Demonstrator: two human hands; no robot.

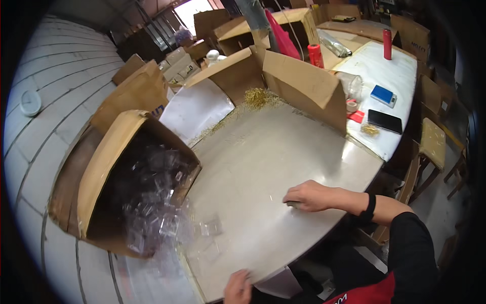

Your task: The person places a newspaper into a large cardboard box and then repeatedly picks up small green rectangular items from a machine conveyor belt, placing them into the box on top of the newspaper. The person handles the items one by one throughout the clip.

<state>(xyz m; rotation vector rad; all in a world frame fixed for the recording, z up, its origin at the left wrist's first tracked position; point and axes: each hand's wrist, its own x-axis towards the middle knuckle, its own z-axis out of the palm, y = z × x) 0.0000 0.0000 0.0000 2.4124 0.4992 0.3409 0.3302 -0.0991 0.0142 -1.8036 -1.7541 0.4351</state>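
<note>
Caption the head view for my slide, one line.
Right hand holding a small dark object over a tabletop, left hand near its edge, clear plastic pieces spilling from a carton.

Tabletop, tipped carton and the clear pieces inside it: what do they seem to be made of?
Tabletop: perhaps sheet metal or laminate, smooth and semi-glossy, given its blurred light reflections. Carton: cardboard, matte, being tan with a stiff flap. Clear pieces: probably hard plastic, glossy, see-through with sharp glints.

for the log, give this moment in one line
right hand: holding dark object; left hand: near table edge; tipped carton: clear plastic pieces
</note>
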